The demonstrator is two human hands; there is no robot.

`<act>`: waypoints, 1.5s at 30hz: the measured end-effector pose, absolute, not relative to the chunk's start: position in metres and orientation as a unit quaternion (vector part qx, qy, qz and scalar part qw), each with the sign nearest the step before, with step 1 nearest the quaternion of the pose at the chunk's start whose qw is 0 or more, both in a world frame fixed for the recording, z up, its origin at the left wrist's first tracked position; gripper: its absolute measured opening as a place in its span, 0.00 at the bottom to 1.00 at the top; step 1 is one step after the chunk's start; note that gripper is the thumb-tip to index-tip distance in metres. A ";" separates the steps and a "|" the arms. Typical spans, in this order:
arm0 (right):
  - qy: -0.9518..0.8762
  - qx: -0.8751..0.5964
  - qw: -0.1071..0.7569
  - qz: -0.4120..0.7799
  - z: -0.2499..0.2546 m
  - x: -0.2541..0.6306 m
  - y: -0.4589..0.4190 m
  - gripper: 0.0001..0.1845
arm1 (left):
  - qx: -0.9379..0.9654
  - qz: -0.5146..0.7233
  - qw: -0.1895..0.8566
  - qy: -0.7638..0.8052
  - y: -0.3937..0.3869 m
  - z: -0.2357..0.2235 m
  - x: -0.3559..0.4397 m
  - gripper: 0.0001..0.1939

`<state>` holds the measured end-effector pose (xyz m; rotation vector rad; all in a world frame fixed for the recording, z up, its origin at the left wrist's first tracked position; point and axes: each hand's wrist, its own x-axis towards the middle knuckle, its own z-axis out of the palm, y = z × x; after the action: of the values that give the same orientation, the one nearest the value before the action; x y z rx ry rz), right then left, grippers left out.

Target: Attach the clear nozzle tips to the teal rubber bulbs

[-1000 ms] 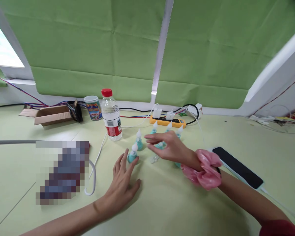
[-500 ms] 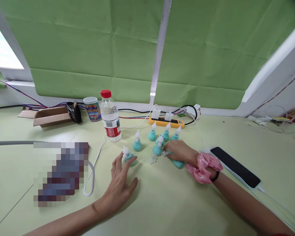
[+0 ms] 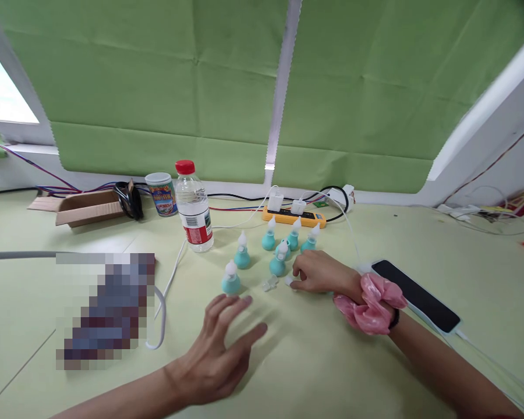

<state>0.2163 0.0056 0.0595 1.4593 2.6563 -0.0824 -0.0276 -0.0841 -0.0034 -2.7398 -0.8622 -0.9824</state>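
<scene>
My left hand (image 3: 222, 348) hovers over the table with its fingers apart and holds nothing. Just beyond its fingertips a teal nasal aspirator bulb (image 3: 231, 283) with a clear tip stands upright. My right hand (image 3: 321, 272) is pinched on a small clear plastic cap (image 3: 289, 281) at the tabletop. Another clear plastic piece (image 3: 270, 283) lies to the left of that cap. Behind it stands an aspirator (image 3: 278, 265), with several more around, such as one at the left (image 3: 242, 257) and one at the back (image 3: 268, 239). My right hand hides part of the group's right side.
A water bottle (image 3: 194, 215) with a red cap and a noodle cup (image 3: 162, 195) stand at the back left. An orange power strip (image 3: 293, 218) lies behind the aspirators. At the right lies a phone (image 3: 414, 295) on a cable. A cardboard box (image 3: 89, 209) sits far left.
My left hand has let go of the front-left aspirator, now upright, and drawn back toward me and right. My right hand has shifted slightly, with the clear cap at its fingertips.
</scene>
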 end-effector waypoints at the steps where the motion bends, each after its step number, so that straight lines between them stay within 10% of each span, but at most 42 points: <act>1: 0.867 0.496 0.041 -0.020 0.061 0.215 0.006 0.14 | -0.919 -0.295 0.065 -0.253 -0.084 -0.003 -0.025 0.26; 6: 0.828 0.554 -0.070 -0.049 0.068 0.208 0.017 0.27 | -0.939 -0.177 0.021 -0.294 -0.075 0.003 0.010 0.23; 20: 0.758 0.596 -0.233 -0.126 0.103 0.270 0.023 0.15 | -0.916 -0.179 -0.001 -0.360 -0.032 -0.016 0.031 0.14; 29: 0.749 0.641 -0.108 -0.128 0.100 0.287 0.033 0.09 | -0.844 -0.288 -0.180 -0.415 -0.027 -0.010 0.033 0.15; 38: 0.758 0.626 -0.023 -0.182 0.101 0.289 0.035 0.13 | -0.885 -0.254 -0.134 -0.367 -0.037 -0.008 0.029 0.11; 45: 0.725 0.676 -0.095 0.092 0.115 0.272 0.006 0.20 | -0.904 -0.292 -0.096 -0.298 -0.052 -0.007 0.016 0.11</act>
<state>0.2715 0.0058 0.1149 2.2633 2.4257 0.3074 0.0159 -0.0518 -0.0074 -3.0267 -0.9999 -0.9783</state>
